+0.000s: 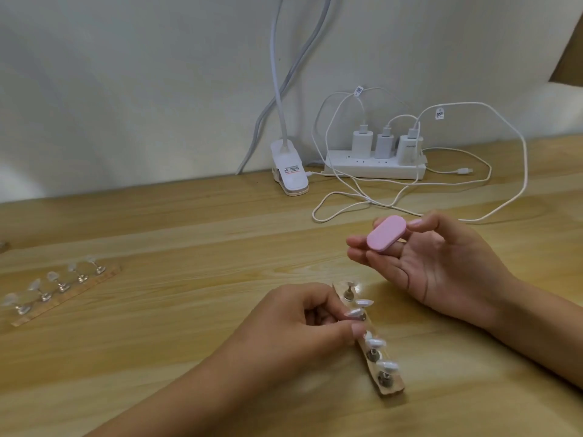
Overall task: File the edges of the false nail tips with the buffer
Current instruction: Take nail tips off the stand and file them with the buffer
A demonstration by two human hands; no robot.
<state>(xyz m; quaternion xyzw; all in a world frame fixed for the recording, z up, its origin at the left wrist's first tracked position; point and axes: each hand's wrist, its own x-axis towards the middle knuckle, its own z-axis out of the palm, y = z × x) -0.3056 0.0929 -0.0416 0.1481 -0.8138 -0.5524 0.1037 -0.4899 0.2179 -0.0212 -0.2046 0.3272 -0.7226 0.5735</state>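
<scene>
Pink buffer (386, 233): matte, rounded oblong pad, clamped between thumb and fingers of the right hand (441, 263). Fingers of the left hand (303, 323) pinch a glossy white nail tip (355, 312) on its stand strip (389, 389).

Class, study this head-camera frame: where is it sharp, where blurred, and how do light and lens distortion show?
Head view: the pink buffer and the power strip look fairly sharp; the clear nail tips at far left are smeared; the left forearm blurs low in the frame; light is soft, with faint shadows on the table; its back edge bows slightly, a wide-angle effect.
</scene>
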